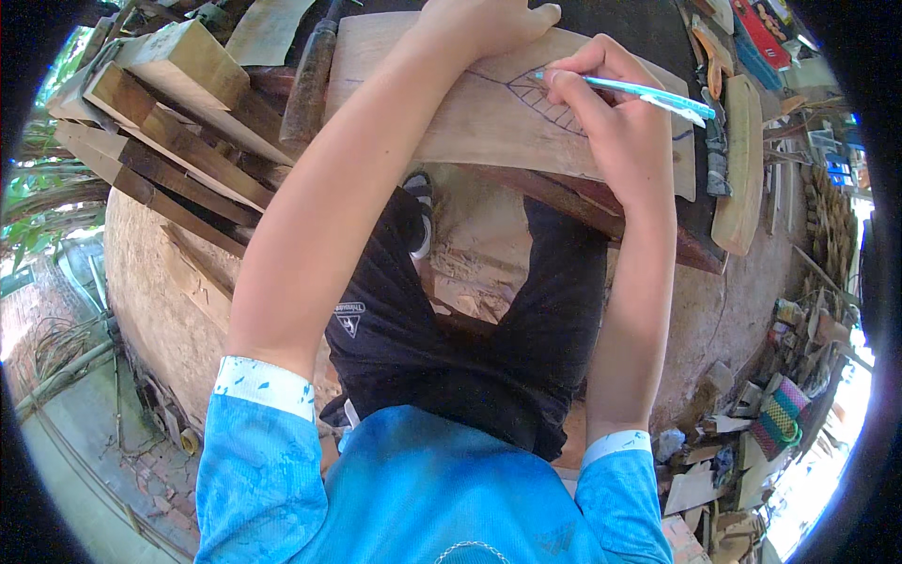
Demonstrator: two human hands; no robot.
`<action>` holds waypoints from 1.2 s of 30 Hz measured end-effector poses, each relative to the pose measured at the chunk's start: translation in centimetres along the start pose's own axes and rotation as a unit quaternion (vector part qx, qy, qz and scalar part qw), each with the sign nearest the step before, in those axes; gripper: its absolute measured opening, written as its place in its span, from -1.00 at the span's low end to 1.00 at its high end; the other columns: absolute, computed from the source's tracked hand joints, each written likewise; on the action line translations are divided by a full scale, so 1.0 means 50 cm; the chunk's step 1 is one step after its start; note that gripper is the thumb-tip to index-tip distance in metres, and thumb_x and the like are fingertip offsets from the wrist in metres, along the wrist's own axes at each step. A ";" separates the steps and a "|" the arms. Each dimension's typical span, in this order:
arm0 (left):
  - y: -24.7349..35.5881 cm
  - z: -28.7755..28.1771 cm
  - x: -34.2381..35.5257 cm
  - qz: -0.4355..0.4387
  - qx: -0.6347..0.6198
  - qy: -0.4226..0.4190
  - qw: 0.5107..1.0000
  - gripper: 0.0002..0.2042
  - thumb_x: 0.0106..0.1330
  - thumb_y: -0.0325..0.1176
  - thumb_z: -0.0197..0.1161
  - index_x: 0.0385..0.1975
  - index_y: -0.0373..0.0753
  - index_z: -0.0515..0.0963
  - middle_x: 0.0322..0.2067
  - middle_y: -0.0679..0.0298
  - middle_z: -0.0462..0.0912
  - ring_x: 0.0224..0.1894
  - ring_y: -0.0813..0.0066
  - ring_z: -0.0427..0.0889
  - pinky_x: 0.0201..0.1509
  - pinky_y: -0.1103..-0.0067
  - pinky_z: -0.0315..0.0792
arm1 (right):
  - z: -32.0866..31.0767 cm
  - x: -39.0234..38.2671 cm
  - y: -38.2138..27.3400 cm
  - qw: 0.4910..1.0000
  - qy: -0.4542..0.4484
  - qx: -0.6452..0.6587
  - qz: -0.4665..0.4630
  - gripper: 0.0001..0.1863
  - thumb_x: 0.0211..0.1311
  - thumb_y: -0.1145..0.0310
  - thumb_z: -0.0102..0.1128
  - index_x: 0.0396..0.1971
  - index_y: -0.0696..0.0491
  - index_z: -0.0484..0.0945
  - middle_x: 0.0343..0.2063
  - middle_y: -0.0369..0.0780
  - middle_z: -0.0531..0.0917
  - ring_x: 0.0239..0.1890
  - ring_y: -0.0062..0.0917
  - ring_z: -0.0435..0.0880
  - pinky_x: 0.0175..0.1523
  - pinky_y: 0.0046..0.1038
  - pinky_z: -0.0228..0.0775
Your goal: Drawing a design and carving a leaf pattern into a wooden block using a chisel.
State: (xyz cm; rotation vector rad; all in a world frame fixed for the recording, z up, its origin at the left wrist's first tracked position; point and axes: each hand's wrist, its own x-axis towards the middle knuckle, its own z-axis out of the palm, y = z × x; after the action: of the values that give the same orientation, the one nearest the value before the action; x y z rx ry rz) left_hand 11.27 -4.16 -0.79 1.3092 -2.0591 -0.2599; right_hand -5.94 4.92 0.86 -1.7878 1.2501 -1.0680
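Observation:
A pale wooden board (470, 132) lies across the dark bench top in front of me, with a dark-lined, leaf-like drawing (554, 111) and a wavy line on its face. My right hand (625, 117) is closed around a light blue pen (662, 96), its tip touching the board at the upper left of the drawing. My left hand (489, 26) rests on the board's far part, left of the pen. One of its digits stretches out to the right, while the other fingertips lie outside the picture.
A wooden-handled tool (310, 80) lies at the board's left end, next to several stacked timber blocks (183, 70). To the right are an orange-handled tool (711, 61), a curved wood piece (740, 169) and a red case (763, 33). Scraps and a woven basket (778, 414) sit lower right.

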 end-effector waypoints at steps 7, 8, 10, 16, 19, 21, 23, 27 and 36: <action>-0.004 0.004 0.003 0.010 -0.004 -0.002 1.000 -0.57 0.32 -0.17 0.28 0.08 -0.34 0.61 0.15 -0.09 0.58 0.26 -0.06 0.50 0.38 0.20 0.34 | 0.001 -0.004 -0.002 1.000 -0.001 0.011 0.002 -0.91 0.30 0.43 0.29 -0.35 0.12 0.62 -0.40 -0.30 0.74 -0.29 -0.72 0.68 -0.15 -0.63 0.43; -0.005 0.005 0.004 0.009 0.000 0.005 1.000 -0.57 0.32 -0.17 0.28 0.08 -0.34 0.61 0.15 -0.09 0.58 0.26 -0.06 0.50 0.37 0.20 0.34 | 0.001 -0.004 -0.001 1.000 -0.005 -0.002 -0.010 -0.91 0.30 0.43 0.29 -0.35 0.13 0.62 -0.40 -0.30 0.74 -0.29 -0.71 0.68 -0.13 -0.63 0.44; -0.006 0.007 0.004 0.009 0.003 0.011 1.000 -0.57 0.32 -0.17 0.28 0.08 -0.34 0.61 0.14 -0.09 0.58 0.26 -0.06 0.50 0.37 0.20 0.35 | 0.000 -0.004 0.000 1.000 -0.008 -0.015 -0.020 -0.91 0.30 0.43 0.30 -0.35 0.13 0.62 -0.40 -0.30 0.74 -0.29 -0.71 0.68 -0.12 -0.62 0.45; -0.008 0.009 0.004 0.015 0.005 0.007 1.000 -0.57 0.33 -0.17 0.29 0.09 -0.33 0.61 0.14 -0.08 0.58 0.27 -0.06 0.49 0.37 0.19 0.35 | 0.004 -0.001 0.004 0.999 -0.005 0.017 -0.039 -0.92 0.30 0.44 0.29 -0.36 0.13 0.62 -0.41 -0.31 0.74 -0.32 -0.73 0.66 -0.17 -0.64 0.42; -0.008 0.009 0.005 0.020 0.008 0.011 1.000 -0.57 0.33 -0.16 0.29 0.08 -0.33 0.61 0.13 -0.08 0.59 0.27 -0.05 0.50 0.37 0.19 0.35 | 0.002 -0.003 0.003 1.000 0.005 -0.014 -0.014 -0.92 0.30 0.45 0.26 -0.36 0.14 0.62 -0.41 -0.32 0.74 -0.34 -0.77 0.63 -0.22 -0.66 0.38; -0.008 0.009 0.006 0.010 0.012 0.005 1.000 -0.57 0.33 -0.16 0.29 0.08 -0.32 0.62 0.13 -0.08 0.59 0.26 -0.05 0.50 0.37 0.19 0.35 | 0.000 -0.004 0.004 0.998 0.024 -0.050 0.022 -0.92 0.31 0.45 0.24 -0.36 0.14 0.62 -0.41 -0.33 0.74 -0.39 -0.81 0.58 -0.28 -0.68 0.33; -0.008 0.010 0.005 0.011 0.011 0.007 1.000 -0.57 0.33 -0.16 0.29 0.08 -0.32 0.62 0.14 -0.07 0.59 0.26 -0.05 0.51 0.37 0.19 0.35 | 0.000 -0.003 0.005 0.999 0.020 -0.029 0.005 -0.92 0.31 0.45 0.24 -0.36 0.13 0.62 -0.42 -0.34 0.73 -0.41 -0.82 0.55 -0.29 -0.68 0.31; -0.007 0.009 0.004 0.020 0.012 0.018 1.000 -0.58 0.33 -0.17 0.29 0.08 -0.32 0.62 0.14 -0.07 0.59 0.25 -0.06 0.51 0.37 0.19 0.35 | 0.004 -0.001 0.009 0.999 0.007 0.000 -0.051 -0.93 0.31 0.44 0.25 -0.36 0.12 0.62 -0.42 -0.35 0.73 -0.46 -0.85 0.48 -0.34 -0.68 0.26; -0.002 0.003 0.004 0.007 0.009 -0.002 1.000 -0.57 0.33 -0.17 0.29 0.09 -0.32 0.61 0.15 -0.07 0.59 0.27 -0.07 0.50 0.38 0.20 0.34 | 0.001 -0.004 0.005 0.999 0.034 -0.018 0.019 -0.90 0.30 0.39 0.28 -0.37 0.09 0.63 -0.46 -0.37 0.72 -0.45 -0.84 0.51 -0.36 -0.68 0.25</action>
State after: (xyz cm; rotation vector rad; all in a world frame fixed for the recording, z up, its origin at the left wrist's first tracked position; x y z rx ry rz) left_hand 11.19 -4.42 -0.89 1.3049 -2.0775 -0.2376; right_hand -6.03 5.07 0.60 -1.7598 1.3461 -1.1001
